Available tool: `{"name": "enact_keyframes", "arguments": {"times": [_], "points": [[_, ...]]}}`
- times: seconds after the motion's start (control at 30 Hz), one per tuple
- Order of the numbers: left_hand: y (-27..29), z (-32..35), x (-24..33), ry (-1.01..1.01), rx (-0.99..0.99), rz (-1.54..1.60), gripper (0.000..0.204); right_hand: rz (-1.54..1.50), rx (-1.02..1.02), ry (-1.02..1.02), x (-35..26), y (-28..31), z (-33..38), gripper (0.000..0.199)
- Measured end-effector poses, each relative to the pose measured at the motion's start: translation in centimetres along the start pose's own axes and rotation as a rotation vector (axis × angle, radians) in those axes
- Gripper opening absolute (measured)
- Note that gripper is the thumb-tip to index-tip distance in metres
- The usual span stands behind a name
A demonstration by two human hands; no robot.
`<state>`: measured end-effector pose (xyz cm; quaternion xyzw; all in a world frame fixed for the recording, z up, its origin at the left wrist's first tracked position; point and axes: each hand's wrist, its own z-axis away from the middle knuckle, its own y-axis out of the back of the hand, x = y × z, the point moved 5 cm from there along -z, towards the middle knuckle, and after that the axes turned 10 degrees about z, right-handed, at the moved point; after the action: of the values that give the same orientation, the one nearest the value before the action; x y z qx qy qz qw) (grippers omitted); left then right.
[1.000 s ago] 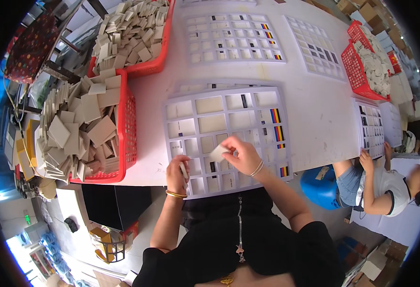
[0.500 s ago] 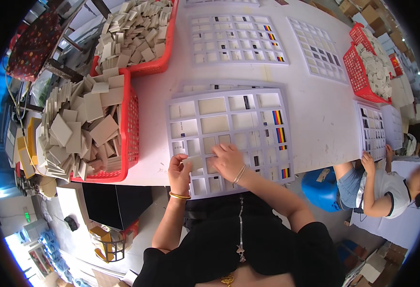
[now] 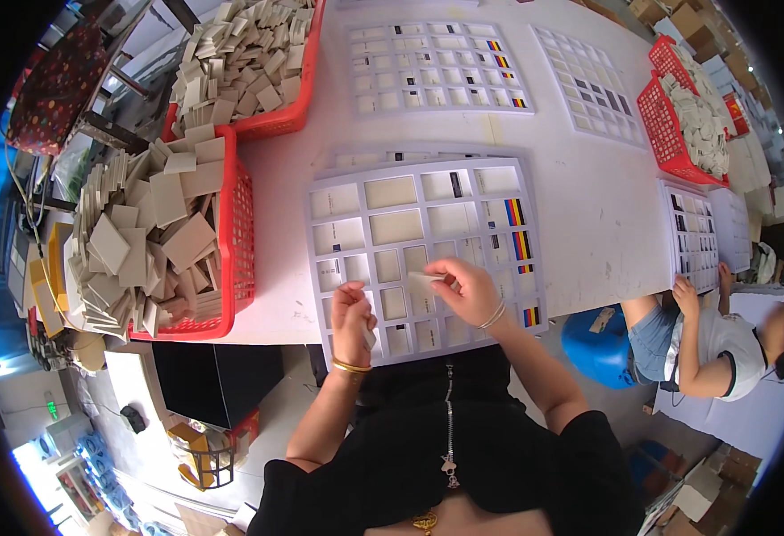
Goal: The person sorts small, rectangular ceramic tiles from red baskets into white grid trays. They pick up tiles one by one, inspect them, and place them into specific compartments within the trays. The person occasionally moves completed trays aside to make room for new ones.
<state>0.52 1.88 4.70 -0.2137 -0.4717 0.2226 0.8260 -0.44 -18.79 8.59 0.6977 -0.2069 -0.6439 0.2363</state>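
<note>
A white tray divided into rectangular compartments lies at the table's near edge, with off-white tiles in some of them. Striped and dark printed marks show in other compartments. Over its lower left part, my left hand is closed, and the pale edge of a tile shows beside its fingers. My right hand pinches a small off-white tile between thumb and fingers above the middle of the tray. Part of another tray shows from beneath the far edge.
Two red plastic baskets heaped with off-white tiles stand at the left. More compartment trays lie farther back on the white table. At the right, a co-worker sits by other trays and a red basket.
My right hand has lifted off the tray and moved right, now showing a tile in its pinch. My left hand has shifted slightly right and down, curling over its tile.
</note>
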Motion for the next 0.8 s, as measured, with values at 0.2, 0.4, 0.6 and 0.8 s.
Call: {"name": "enact_keyframes", "arguments": {"times": [0.2, 0.4, 0.6, 0.8], "points": [[1.9, -0.5, 1.1, 0.036, -0.062, 0.168, 0.027, -0.019, -0.151, -0.026, -0.6, -0.4, 0.0, 0.035], [1.9, -0.4, 1.0, 0.002, -0.016, 0.126, 0.028, 0.140, -0.125, 0.132, -0.1, -1.6, -0.1, 0.027], [2.6, -0.3, 0.9, -0.026, -0.028, 0.098, 0.028, 0.063, -0.192, -0.040, 1.6, -2.5, 0.4, 0.017], [2.8, -0.5, 0.3, -0.040, -0.004, 0.043, 0.026, 0.486, -0.065, 0.212, -0.1, -2.6, 0.2, 0.012]]}}
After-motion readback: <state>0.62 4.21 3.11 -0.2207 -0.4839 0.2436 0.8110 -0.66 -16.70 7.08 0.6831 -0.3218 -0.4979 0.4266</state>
